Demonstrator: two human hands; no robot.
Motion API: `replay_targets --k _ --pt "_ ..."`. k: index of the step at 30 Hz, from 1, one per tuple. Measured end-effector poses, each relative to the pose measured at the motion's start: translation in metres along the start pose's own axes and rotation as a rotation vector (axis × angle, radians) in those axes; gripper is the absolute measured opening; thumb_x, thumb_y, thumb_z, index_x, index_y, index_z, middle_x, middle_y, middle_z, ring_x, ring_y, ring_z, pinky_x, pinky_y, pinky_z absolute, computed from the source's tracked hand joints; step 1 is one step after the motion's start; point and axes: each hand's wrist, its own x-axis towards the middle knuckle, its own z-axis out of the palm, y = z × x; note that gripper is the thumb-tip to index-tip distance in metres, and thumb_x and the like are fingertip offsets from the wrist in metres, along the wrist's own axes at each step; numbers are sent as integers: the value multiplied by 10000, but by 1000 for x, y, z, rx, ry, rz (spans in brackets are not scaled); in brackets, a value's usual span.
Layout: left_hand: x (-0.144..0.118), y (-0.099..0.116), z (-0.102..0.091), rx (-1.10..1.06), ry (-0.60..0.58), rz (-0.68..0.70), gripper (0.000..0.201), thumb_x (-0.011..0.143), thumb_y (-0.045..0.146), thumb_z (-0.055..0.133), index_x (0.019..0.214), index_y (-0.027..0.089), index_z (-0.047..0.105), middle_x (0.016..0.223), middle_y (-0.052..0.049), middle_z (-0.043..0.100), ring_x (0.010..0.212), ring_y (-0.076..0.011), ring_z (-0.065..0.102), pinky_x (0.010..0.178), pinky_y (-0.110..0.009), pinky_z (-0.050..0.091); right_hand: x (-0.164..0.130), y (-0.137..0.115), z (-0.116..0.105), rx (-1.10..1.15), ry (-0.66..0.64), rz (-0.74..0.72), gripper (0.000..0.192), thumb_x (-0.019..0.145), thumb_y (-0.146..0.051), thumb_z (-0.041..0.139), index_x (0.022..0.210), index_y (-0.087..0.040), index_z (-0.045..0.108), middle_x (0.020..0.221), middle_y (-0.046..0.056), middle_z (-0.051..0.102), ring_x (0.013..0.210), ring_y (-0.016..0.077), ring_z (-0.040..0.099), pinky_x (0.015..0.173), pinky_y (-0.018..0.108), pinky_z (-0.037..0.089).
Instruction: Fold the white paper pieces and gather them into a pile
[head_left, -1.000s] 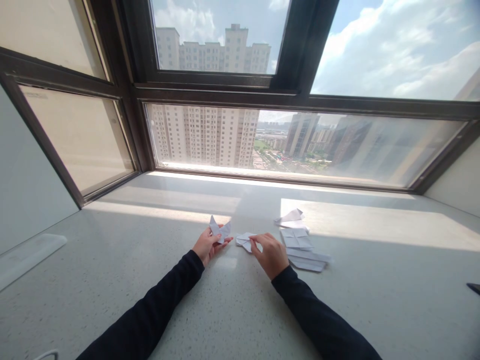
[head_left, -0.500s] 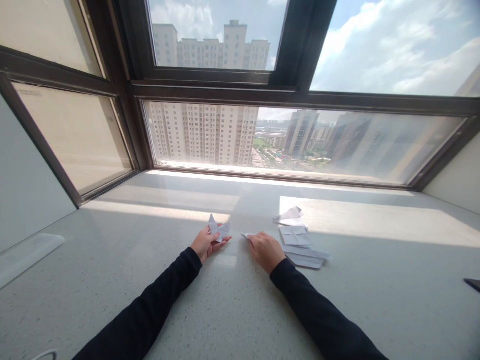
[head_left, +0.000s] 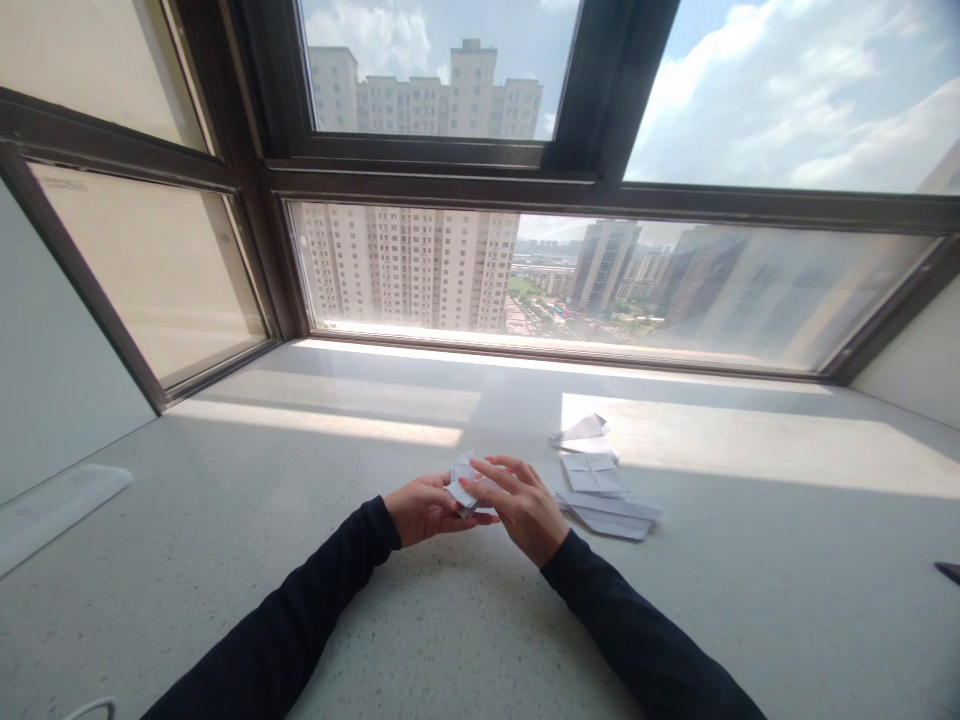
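My left hand (head_left: pixel 429 510) is closed around a small piece of folded white paper (head_left: pixel 463 485), its fingers reaching beneath and its thumb on the near side. Over the right part of that paper lies my right hand (head_left: pixel 521 500), gripping it with the fingers on top; its thumb is mostly hidden. Both hands are close together, just above the counter (head_left: pixel 465 640). How many layers or pieces of paper are between them I cannot make out.
To the right of my hands lie a pointed folded paper (head_left: pixel 585 432), a creased paper square (head_left: pixel 592 472) and several long folded strips (head_left: pixel 611 515). A white bar-shaped object (head_left: pixel 60 515) rests at the far left. A dark object (head_left: pixel 949 571) shows at the right edge. Windows stand behind.
My right hand, which was pinching a small folded paper apart from the left, has come up against the paper in my left hand. The left hand has shifted slightly right and turned the paper.
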Motion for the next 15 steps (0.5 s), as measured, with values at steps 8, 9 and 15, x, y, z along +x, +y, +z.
replay_targets --k 8,9,15 --pt "-1 0 3 6 47 45 322 719 213 517 1020 106 478 947 -94 580 892 -205 552 870 -345 350 0 -2 -2 31 -43 -30 334 784 -149 392 1059 -301 504 1191 7 448 1054 192 357 838 343 324" --pt "-1 0 3 18 52 55 323 713 226 536 1010 108 485 940 -93 582 893 -201 551 877 -344 342 0 -2 -3 48 -43 -29 347 781 -139 387 1063 -308 498 1196 2 441 1066 196 346 847 356 314" --pt "4 -2 2 23 117 169 382 693 252 571 1044 160 454 1041 -95 539 935 -194 526 862 -330 343 1 -3 1 365 207 296 411 786 -173 343 1195 -212 335 1209 80 396 1060 188 371 840 369 351"
